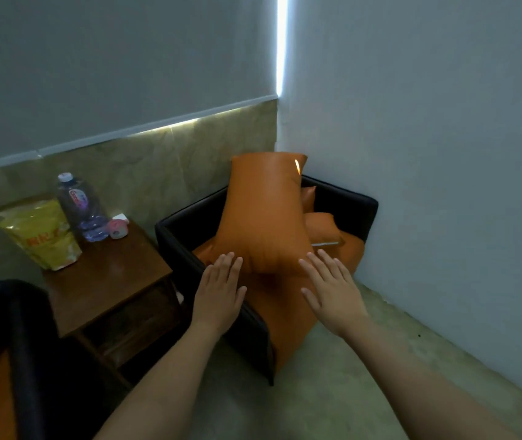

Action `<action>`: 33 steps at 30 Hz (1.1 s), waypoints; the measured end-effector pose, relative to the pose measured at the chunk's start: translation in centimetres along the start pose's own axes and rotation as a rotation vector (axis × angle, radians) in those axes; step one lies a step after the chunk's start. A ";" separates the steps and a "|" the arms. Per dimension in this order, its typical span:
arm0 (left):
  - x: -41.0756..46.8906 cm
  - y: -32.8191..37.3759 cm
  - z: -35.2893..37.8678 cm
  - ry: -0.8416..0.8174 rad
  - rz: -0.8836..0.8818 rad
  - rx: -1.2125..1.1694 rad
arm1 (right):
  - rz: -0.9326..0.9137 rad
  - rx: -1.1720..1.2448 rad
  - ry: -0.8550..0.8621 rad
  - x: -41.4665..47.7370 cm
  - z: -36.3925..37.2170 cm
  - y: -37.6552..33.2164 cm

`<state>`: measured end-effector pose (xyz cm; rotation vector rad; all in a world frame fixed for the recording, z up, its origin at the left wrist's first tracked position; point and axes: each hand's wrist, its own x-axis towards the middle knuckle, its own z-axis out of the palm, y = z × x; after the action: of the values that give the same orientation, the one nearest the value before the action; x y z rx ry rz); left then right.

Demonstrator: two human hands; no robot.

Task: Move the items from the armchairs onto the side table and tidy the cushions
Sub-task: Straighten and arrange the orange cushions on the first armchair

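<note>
So the tabletop point(107, 277) at left already has the bottle point(81, 208) and yellow bag point(42, 233), and now both flat, empty hands, left hand point(220, 289) and right hand point(332, 290), frame the upright orange cushion point(262, 214) mid-frame on the armchair point(345, 204), probably needing settling back next.

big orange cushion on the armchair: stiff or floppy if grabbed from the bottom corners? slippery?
The orange cushion looks puffy and pinches in at its lower edge, so it is probably soft and will sag. Its sheen suggests a leather-like cover, possibly slick under the flat left hand and right hand. Standing tall on the armchair, it may tip.
</note>
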<state>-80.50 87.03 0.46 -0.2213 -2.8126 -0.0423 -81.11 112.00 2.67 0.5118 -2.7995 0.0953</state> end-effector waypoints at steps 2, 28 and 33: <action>2.8 1.8 0.1 -0.018 0.012 -0.019 | 0.012 0.013 0.004 1.9 0.0 2.2; 15.8 19.1 13.6 -0.377 -0.508 0.063 | -0.455 0.129 -0.246 15.6 14.3 25.3; 13.3 18.1 17.7 -0.405 -0.630 0.024 | -0.554 0.218 -0.267 15.0 18.5 23.1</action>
<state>-95.61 107.87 -12.02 0.7457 -3.1527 -0.1165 -107.81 126.37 -10.86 1.4215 -2.7895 0.2264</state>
